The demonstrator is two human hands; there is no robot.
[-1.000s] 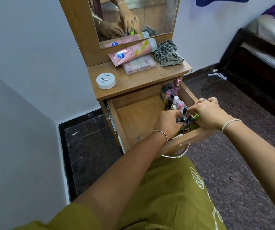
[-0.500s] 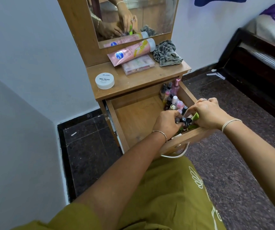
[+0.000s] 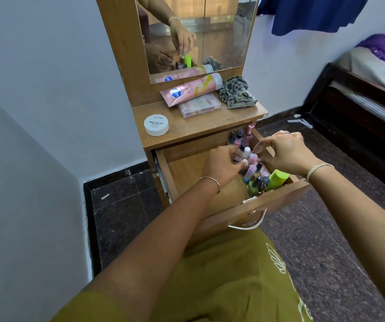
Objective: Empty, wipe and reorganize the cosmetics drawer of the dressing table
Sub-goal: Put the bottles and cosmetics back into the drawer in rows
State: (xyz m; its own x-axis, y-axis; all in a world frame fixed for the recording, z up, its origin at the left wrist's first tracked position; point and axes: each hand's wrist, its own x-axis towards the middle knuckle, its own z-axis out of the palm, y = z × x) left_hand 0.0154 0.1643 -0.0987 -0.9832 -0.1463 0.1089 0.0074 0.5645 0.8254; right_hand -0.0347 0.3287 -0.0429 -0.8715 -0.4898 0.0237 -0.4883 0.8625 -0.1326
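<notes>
Hands have moved from the drawer's [image 3: 277,201] front corner back along its right side, so arranging goes on. Left hand [image 3: 221,166] pinches a small bottle; right hand [image 3: 286,152] has fingers curled narrow over the bottles [image 3: 250,163], grip unclear. Right of centre, the drawer holds upright bottles and a green tube [image 3: 277,178]; its left floor lies bare

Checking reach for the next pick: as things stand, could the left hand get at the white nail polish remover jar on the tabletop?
Probably yes. The jar stands alone on the tabletop's left side, and the left hand is just below in the open drawer.
</notes>
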